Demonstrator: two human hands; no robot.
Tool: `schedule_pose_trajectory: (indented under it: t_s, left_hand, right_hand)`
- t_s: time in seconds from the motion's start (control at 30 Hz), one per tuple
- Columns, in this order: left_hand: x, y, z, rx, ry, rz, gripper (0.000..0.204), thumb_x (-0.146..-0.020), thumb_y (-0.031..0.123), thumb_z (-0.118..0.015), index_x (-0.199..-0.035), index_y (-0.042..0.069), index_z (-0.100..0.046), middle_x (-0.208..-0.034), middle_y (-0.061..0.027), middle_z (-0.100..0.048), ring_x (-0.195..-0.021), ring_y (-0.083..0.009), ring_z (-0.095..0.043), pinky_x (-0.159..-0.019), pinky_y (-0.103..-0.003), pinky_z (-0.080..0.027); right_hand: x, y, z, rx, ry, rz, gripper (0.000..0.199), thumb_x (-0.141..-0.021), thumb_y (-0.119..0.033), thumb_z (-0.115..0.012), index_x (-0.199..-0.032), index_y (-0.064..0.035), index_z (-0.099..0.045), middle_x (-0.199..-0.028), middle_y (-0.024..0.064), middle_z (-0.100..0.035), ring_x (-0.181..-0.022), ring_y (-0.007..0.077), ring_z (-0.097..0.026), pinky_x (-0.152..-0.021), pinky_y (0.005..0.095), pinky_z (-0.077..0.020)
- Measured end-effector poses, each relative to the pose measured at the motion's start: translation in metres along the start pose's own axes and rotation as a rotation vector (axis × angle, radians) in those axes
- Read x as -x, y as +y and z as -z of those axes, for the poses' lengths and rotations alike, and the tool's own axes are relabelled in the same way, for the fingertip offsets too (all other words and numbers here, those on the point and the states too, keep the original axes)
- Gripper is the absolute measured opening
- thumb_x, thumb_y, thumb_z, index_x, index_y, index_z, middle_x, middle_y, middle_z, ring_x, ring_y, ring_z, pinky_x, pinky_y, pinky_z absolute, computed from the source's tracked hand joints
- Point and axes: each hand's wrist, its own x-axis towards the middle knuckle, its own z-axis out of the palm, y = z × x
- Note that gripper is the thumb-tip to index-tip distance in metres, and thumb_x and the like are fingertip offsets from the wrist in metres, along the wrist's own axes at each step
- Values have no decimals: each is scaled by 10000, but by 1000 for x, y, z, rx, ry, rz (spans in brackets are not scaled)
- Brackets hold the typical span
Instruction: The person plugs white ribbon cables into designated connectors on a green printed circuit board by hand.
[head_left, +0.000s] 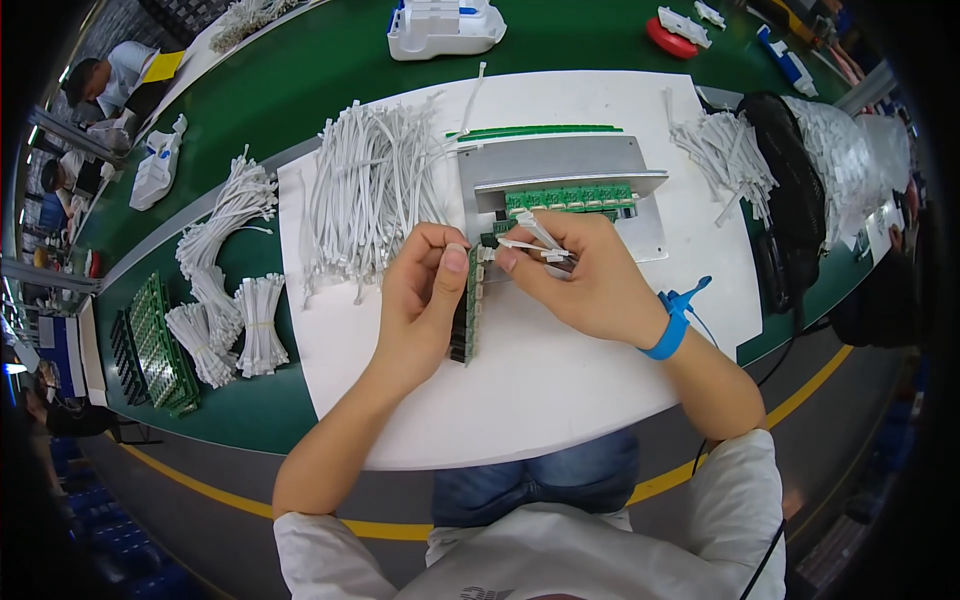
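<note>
Two bare hands meet over the white tabletop (560, 400). The left hand (420, 300) has its grip closed around a narrow green circuit board (467, 315), held on edge, with dark connectors along its side. The right hand (585, 280) pinches thin white cable leads (530, 240) at the board's top end. Just behind lie a heap of white cables (370, 190) and a grey metal fixture (560, 165).

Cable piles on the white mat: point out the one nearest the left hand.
The big loose pile of white cables, just above the left hand. The smaller pile lies at the mat's far right corner, beyond the right hand.
</note>
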Motion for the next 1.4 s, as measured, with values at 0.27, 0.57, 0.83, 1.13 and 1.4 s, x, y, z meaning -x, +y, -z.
schedule_pose_trajectory:
  t_s: [0.27, 0.57, 0.83, 1.13, 1.4]
  left_hand:
    - [0, -2, 2, 152, 21, 85, 199, -951, 203, -598, -1016, 26, -535, -892, 11, -577, -815, -37, -510, -716, -175, -402]
    - [-1, -1, 3, 317, 7, 150, 238, -926, 136, -626, -1101, -21, -585, -1013, -40, -631, -881, -65, -570, -785, -190, -451]
    - [1, -1, 2, 384, -25, 174, 240, -934, 125, -610, -1129, -9, -571, -1009, -38, -628, -894, -62, -561, -803, -197, -447]
    - [1, -5, 3, 380, -33, 215, 227, -940, 128, -603, -1130, 8, -570, -997, -22, -620, -895, -59, -547, -800, -203, -445]
    - [2, -5, 3, 297, -32, 175, 232, -932, 139, -618, -1116, 4, -578, -949, -2, -617, -799, -28, -515, -674, -165, -406]
  right_hand:
    - [0, -7, -2, -174, 63, -154, 133, -812, -104, -720, -847, 15, -670, -669, -54, -554, -630, 1, -458, -540, 190, -387]
    - [0, -4, 1, -199, 83, -134, 88, -784, -65, -712, -819, 13, -691, -716, -29, -618, -598, -15, -446, -561, 148, -395]
    - [-1, -1, 1, -227, 91, -121, 62, -769, -25, -700, -818, 14, -693, -765, 7, -665, -627, 1, -501, -582, 162, -439]
    - [-1, -2, 0, -249, 77, -153, 57, -760, 6, -684, -813, 27, -686, -769, 25, -668, -709, 41, -571, -607, 166, -467]
    - [0, -6, 3, -228, 65, -160, 87, -747, -7, -678, -808, 55, -667, -755, 37, -655, -707, 45, -560, -575, 187, -466]
